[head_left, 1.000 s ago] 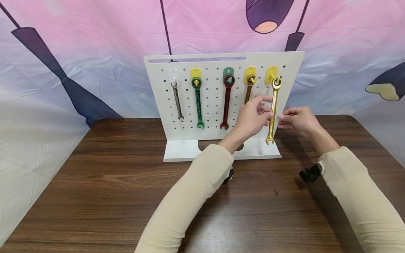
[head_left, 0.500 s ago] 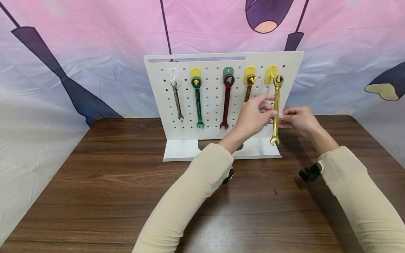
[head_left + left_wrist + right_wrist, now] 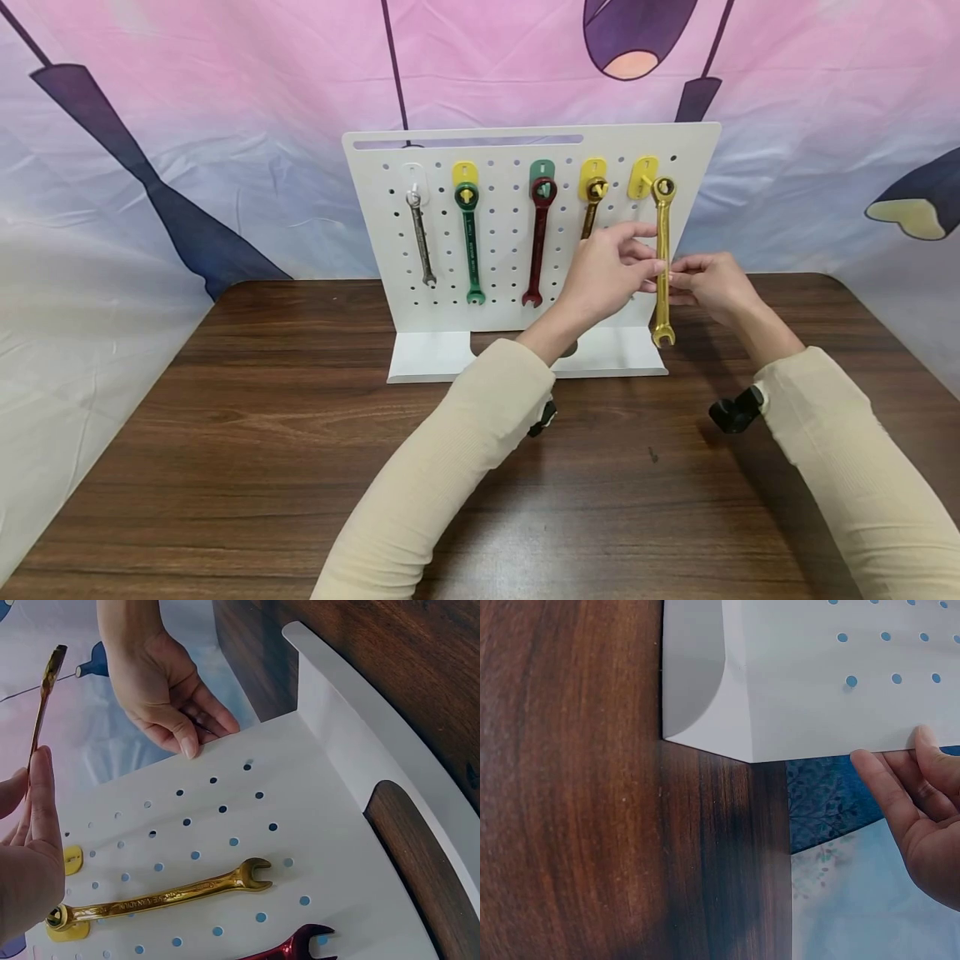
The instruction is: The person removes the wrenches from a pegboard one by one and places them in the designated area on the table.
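Note:
My left hand (image 3: 603, 271) pinches a gold combination wrench (image 3: 663, 237) near the middle of its shaft. The wrench stands nearly upright, ring end up and open end down, in front of the right edge of the white pegboard (image 3: 438, 317). Its ring is just right of a yellow hook (image 3: 641, 178); the left wrist view shows the wrench apart from the board (image 3: 225, 780). My right hand (image 3: 716, 287) holds the board's right edge, thumb (image 3: 930, 750) on the front and fingers reaching behind.
On other hooks hang a small silver wrench (image 3: 422, 242), a green wrench (image 3: 471, 250), a dark red wrench (image 3: 537, 246) and a bronze-gold wrench (image 3: 589, 218), partly hidden by my left hand. The board stands on a brown wooden table (image 3: 300, 433) before a patterned cloth (image 3: 247, 167).
The gold wrench has shifted right with my left hand, its ring moving off the tip of the right-hand yellow hook. My right hand stays at the board's edge.

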`<state>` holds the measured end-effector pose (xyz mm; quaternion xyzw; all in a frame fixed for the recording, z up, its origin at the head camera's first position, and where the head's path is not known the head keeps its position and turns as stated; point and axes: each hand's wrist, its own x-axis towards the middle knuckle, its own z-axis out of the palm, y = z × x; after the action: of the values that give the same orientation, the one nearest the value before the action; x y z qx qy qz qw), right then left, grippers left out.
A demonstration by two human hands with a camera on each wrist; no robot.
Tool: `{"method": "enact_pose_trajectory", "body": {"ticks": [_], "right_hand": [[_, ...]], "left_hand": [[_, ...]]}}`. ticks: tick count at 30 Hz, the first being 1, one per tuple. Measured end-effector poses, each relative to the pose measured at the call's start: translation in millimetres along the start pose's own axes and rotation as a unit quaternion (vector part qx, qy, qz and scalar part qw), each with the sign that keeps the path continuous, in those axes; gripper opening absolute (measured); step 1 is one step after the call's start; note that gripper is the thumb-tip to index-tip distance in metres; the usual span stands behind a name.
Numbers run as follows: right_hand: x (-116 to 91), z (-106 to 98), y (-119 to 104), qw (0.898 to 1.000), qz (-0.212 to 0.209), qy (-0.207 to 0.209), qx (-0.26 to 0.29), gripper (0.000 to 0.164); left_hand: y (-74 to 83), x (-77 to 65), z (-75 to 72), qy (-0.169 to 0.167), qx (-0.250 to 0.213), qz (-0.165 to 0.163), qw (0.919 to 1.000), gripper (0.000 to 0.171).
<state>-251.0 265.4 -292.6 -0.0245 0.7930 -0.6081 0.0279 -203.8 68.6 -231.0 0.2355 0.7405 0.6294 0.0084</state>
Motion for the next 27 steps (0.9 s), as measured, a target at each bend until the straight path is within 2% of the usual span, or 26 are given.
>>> {"method": "enact_pose_trajectory", "body": {"ticks": [4,11,14,20,27], "right_hand": [[0,0,0,1.0,0.001,0.004,-0.015,0.018],[0,0,-1,1.0,0.002,-0.002,0.017,0.016],[0,0,-1,1.0,0.005,0.001,0.008,0.018],[-1,0,0,1.0,0.001,0.004,-0.016,0.019],[-1,1,0,1.0,0.007,0.001,-0.008,0.011]], "left_hand": [[3.6,-0.5,0.2,-0.003,0.0,0.002,1.0,0.035],[8.9,-1.2,0.7,-0.01,0.01,0.007,0.9999,0.035],[9.5,-2.7,0.0,-0.01,-0.003,0.006,0.9999,0.034],[7.9,-8.7,-2.5,-0.014,-0.038,-0.009,0.9991,0.033],[-2.5,-17.1,-8.2,-0.027,-0.029,-0.044,0.9983,0.026]]}}
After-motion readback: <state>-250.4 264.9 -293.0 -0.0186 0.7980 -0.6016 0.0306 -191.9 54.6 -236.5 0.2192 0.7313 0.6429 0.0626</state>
